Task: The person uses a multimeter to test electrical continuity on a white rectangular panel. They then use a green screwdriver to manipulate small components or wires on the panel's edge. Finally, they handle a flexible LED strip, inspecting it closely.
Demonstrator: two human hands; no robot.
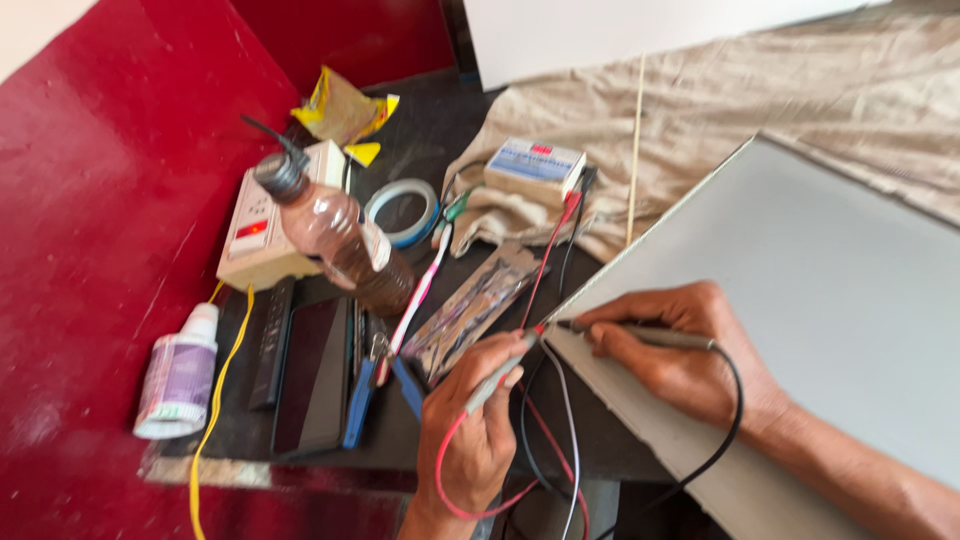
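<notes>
Lying across the right of the desk (600,430), a big grey panel (830,300), its near corner pointing left toward both hands and its long edge running up and away to the right. Resting on that corner, the right hand (690,360), grip clamped on a black-wired probe (640,335) lying almost flat, tip aiming left at the panel's edge. Coming up from below, the left hand (480,420), grip pinched around a red-wired probe (500,370) slanting up-right, tip meeting the same corner just beside the other tip, both hands about equally near.
</notes>
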